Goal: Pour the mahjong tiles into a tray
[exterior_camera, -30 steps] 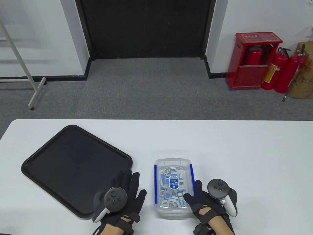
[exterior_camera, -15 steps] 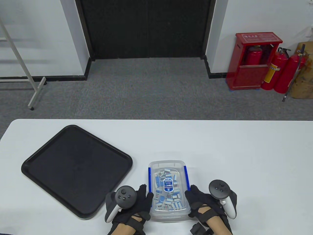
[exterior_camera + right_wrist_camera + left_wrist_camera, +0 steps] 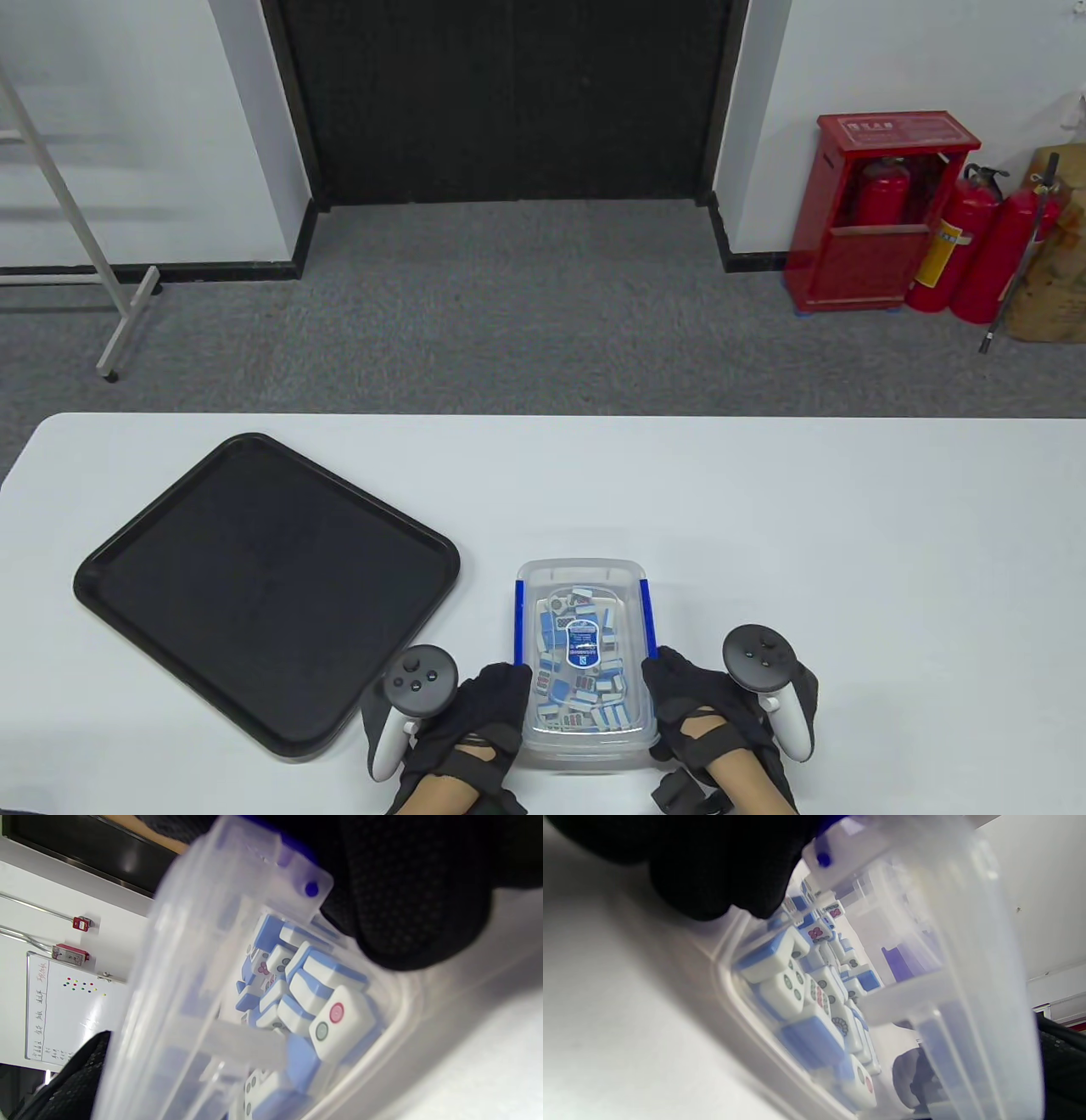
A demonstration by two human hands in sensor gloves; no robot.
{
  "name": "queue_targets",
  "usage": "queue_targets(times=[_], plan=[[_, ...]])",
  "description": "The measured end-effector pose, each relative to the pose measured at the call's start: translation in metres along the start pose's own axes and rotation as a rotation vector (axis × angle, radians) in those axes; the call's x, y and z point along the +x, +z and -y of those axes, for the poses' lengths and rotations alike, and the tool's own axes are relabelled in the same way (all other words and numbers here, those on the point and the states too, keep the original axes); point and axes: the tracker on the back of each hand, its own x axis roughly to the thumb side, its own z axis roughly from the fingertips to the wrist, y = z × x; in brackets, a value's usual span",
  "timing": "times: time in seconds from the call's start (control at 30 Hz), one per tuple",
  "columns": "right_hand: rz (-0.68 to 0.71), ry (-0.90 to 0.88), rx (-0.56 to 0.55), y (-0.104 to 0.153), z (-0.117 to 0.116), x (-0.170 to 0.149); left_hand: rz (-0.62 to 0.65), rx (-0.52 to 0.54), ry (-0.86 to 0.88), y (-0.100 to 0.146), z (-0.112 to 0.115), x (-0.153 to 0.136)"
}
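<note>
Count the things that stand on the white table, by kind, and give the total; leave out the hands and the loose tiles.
Flat black plastic tray: 1
Clear plastic box with blue latches, lid on, filled with blue-and-white mahjong tiles: 1
Total: 2

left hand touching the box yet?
Touching. In the left wrist view the gloved fingers press on the clear box wall beside its blue clip.

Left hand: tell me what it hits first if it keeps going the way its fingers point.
The left hand already touches the box of tiles at its left wall, so it would meet that wall first.
</note>
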Motion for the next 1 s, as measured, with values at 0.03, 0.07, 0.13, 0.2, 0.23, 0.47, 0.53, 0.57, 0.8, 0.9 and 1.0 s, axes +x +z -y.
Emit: queue_targets(times=[0.03,0.07,0.13,0.2,0.23,0.47,0.53,0.57,0.8,0.9,1.0], plan=[[0.007,0.01,-0.012,0.0,0.0,0.0,-0.002,0.0,-0.001,0.0,0.0,0.0],[0.014,0.014,-0.02,0.0,0.0,0.0,-0.002,-0.001,0.0,0.0,0.001,0.0],[0.018,0.007,-0.024,0.0,-0.001,0.0,-0.002,-0.003,-0.003,0.0,0.001,0.0],[0.028,-0.003,-0.024,-0.001,-0.001,-0.001,-0.004,0.003,-0.012,0.0,0.001,0.001],[0.029,-0.007,-0.021,-0.001,-0.001,-0.001,-0.004,0.004,-0.014,0.0,0.002,0.001],[0.045,-0.028,-0.018,-0.001,-0.003,-0.001,0.004,0.023,-0.036,-0.001,0.002,0.001],[0.04,-0.049,-0.018,-0.001,-0.003,-0.002,0.008,0.031,-0.043,-0.001,0.001,0.001],[0.037,-0.067,-0.014,-0.001,-0.003,-0.003,0.006,0.033,-0.043,-0.001,0.002,0.0],[0.017,-0.103,-0.001,-0.001,-0.003,-0.003,-0.03,0.041,0.022,-0.003,-0.002,-0.008],[0.012,-0.112,0.002,-0.001,-0.003,-0.004,-0.031,0.044,0.018,-0.003,-0.002,-0.008],[-0.027,-0.234,-0.003,-0.003,0.0,-0.017,-0.035,0.047,0.024,-0.003,-0.003,-0.009]])
